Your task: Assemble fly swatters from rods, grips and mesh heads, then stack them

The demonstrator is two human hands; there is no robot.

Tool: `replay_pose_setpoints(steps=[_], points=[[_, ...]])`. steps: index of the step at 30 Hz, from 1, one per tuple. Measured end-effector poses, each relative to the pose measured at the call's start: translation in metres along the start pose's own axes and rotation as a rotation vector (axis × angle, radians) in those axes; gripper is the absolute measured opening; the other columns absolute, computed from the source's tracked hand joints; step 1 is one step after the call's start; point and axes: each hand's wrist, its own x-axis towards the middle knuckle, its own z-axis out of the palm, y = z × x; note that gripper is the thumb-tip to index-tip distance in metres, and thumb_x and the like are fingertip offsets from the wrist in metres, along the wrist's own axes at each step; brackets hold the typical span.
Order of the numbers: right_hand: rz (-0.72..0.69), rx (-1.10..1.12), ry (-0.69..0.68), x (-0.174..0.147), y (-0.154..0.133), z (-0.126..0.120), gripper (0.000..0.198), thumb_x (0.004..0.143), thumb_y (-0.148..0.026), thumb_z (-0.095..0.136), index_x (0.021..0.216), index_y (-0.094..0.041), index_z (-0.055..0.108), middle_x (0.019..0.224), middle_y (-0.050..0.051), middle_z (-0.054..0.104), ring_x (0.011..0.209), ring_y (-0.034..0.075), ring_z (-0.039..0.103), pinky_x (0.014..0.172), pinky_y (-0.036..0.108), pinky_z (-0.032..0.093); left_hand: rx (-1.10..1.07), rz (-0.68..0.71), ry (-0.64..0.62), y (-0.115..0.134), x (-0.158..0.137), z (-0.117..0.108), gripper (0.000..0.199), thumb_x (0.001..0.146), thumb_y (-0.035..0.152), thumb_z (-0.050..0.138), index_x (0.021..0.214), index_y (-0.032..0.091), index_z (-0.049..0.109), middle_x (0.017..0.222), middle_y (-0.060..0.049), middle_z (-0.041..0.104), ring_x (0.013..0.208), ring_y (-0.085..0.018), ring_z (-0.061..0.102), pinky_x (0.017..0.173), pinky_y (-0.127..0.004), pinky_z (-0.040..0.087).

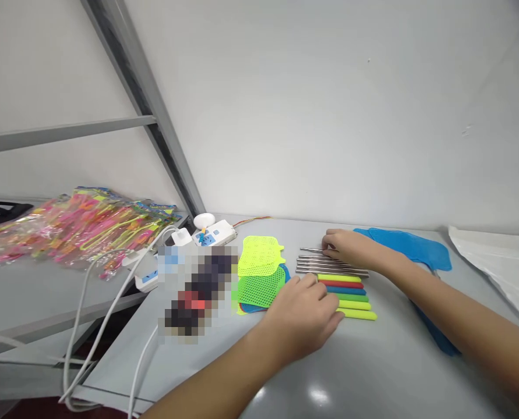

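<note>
My right hand [353, 247] reaches over a row of thin metal rods [314, 268], its fingers closed on the uppermost rod. Below the rods lie several coloured plastic handles [344, 289] in yellow, red, blue and green, side by side. My left hand [303, 311] covers the left ends of the lower handles with its fingers curled; what they grip is hidden. Just left of that hand are fly swatter heads of mesh: a yellow one [259, 255] on top, a green one [261, 288] below, with blue and red edges showing underneath.
Blue gloves or cloth-like pieces [410, 247] lie behind my right forearm, beside a white sheet [499, 262]. Power strips [215, 234] and white cables [110, 308] are at left. Packaged colourful items [88, 227] pile on a side shelf. A blurred patch [198, 297] hides something.
</note>
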Motion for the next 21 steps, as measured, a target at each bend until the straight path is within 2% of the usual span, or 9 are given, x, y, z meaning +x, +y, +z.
replay_pose_setpoints(steps=[3,7,10,12,14,17,19,21], points=[[0.014,-0.043,0.066,0.003,0.001,-0.002,0.012,0.087,-0.022,0.053,0.085,-0.018,0.064,0.094,0.01,0.066,0.085,0.022,0.063,0.072,0.029,0.043,-0.01,-0.001,-0.032,-0.002,0.001,0.0,0.028,0.095,0.038,0.049,0.078,0.018,0.057,0.077,-0.003,0.058,0.078,-0.02,0.05,0.065,-0.032,0.038],[0.128,-0.073,0.208,-0.009,0.004,-0.019,0.012,0.089,-0.018,0.047,0.095,-0.015,0.058,0.089,0.011,0.065,0.072,0.021,0.062,0.065,0.031,0.043,-0.027,0.027,-0.064,-0.002,0.001,0.0,0.027,0.094,0.04,0.053,0.081,0.018,0.06,0.08,-0.002,0.058,0.081,-0.019,0.051,0.066,-0.032,0.04],[0.218,-0.021,0.435,-0.039,-0.001,-0.035,0.013,0.092,-0.025,0.045,0.101,-0.019,0.052,0.091,0.008,0.066,0.07,0.02,0.063,0.063,0.032,0.045,-0.028,0.025,-0.094,0.0,0.001,-0.001,0.024,0.09,0.041,0.06,0.081,0.018,0.06,0.084,-0.003,0.058,0.082,-0.02,0.052,0.066,-0.031,0.04],[0.237,0.142,0.755,-0.064,-0.01,-0.037,0.01,0.089,-0.024,0.05,0.098,-0.022,0.05,0.091,0.005,0.066,0.078,0.02,0.065,0.071,0.033,0.05,-0.021,0.011,-0.101,-0.001,0.001,-0.002,0.023,0.088,0.039,0.063,0.082,0.018,0.06,0.086,-0.003,0.057,0.083,-0.02,0.051,0.066,-0.031,0.041],[0.189,0.371,1.008,-0.089,-0.02,-0.031,0.011,0.088,-0.022,0.052,0.098,-0.024,0.049,0.086,0.003,0.066,0.078,0.02,0.066,0.074,0.036,0.053,-0.024,0.0,-0.103,-0.002,0.002,-0.003,0.021,0.089,0.037,0.063,0.082,0.017,0.06,0.087,-0.004,0.056,0.083,-0.02,0.051,0.068,-0.031,0.042],[0.063,0.681,1.166,-0.118,-0.031,-0.011,0.013,0.089,-0.023,0.05,0.101,-0.025,0.046,0.081,0.001,0.064,0.066,0.019,0.065,0.061,0.037,0.055,-0.044,-0.016,-0.122,-0.004,0.002,-0.004,0.021,0.09,0.035,0.061,0.081,0.017,0.061,0.087,-0.004,0.056,0.082,-0.019,0.051,0.068,-0.031,0.041],[0.029,0.766,1.226,-0.128,-0.034,0.003,0.011,0.09,-0.026,0.05,0.1,-0.025,0.045,0.077,0.0,0.063,0.057,0.018,0.063,0.052,0.036,0.053,-0.063,-0.027,-0.146,-0.005,0.002,-0.005,0.021,0.091,0.035,0.06,0.08,0.017,0.061,0.088,-0.004,0.056,0.083,-0.019,0.051,0.069,-0.031,0.042],[0.056,0.801,1.311,-0.131,-0.035,0.012,0.01,0.091,-0.029,0.05,0.098,-0.024,0.046,0.069,-0.003,0.059,0.049,0.015,0.058,0.047,0.033,0.049,-0.091,-0.025,-0.17,-0.004,0.001,-0.006,0.02,0.091,0.034,0.06,0.079,0.017,0.061,0.088,-0.004,0.055,0.084,-0.019,0.05,0.07,-0.031,0.042]])
